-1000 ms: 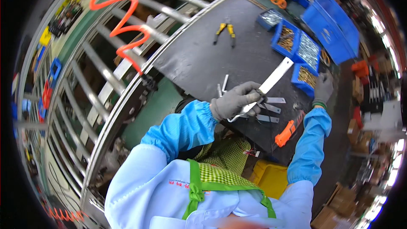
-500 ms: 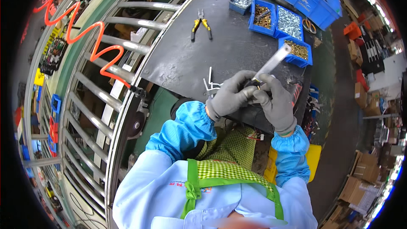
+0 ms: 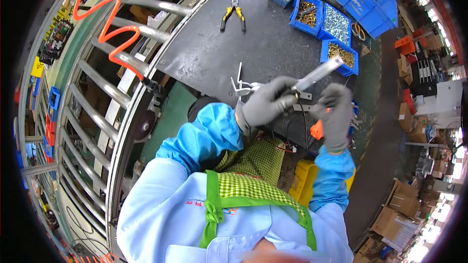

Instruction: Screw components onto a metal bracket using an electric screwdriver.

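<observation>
My left hand (image 3: pixel 267 103), in a grey glove, is closed around the near end of a flat silvery metal bar (image 3: pixel 319 74). The bar slants up to the right, and a thin black cable (image 3: pixel 305 119) hangs down beside the fingertips. My right hand (image 3: pixel 335 114), gloved too and blurred, is apart from the bar with its fingers curled. An orange object (image 3: pixel 317 130) shows below those fingers, with a bit of orange between them; its kind is hard to make out. Bent white metal pieces (image 3: pixel 239 86) lie on the table left of my left hand.
Pliers (image 3: pixel 234 14) with yellow-black handles lie on the dark table (image 3: pixel 195 53). Blue bins of screws and small parts (image 3: pixel 336 24) stand at the far right, near a large blue crate (image 3: pixel 360 0) and scissors (image 3: pixel 358 31). A roller conveyor (image 3: pixel 117 90) runs along the left.
My right hand has let go of the bar's near end and moved right, and orange now shows at its fingers. My left hand keeps the bar. The black cable has come into view.
</observation>
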`<state>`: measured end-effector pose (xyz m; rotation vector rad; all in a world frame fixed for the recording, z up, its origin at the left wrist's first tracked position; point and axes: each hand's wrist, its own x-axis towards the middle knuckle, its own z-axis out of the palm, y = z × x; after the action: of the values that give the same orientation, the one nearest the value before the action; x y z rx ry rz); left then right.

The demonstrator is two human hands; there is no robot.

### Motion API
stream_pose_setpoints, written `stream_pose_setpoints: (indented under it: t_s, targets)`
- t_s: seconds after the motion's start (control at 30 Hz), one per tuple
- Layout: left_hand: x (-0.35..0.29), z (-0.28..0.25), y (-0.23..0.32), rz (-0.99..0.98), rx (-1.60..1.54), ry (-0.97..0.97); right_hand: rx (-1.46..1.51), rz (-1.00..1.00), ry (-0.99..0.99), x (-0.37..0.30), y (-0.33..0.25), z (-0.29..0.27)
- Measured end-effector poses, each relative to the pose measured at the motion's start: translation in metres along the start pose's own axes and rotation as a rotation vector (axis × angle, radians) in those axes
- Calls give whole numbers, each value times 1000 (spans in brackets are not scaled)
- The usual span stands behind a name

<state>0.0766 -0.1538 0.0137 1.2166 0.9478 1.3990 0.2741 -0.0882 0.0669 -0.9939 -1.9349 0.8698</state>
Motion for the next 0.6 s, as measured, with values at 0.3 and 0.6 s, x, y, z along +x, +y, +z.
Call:
stream_pose_setpoints:
  t_s: [0.3,0.6]
  targets:
    - [-8,-13,18,-241,-573,-210,-1208,-361,-516,-6,109,-56]
    - [-17,-33,20,-318,-407,-123,-290,-254,134,-35,110,-94]
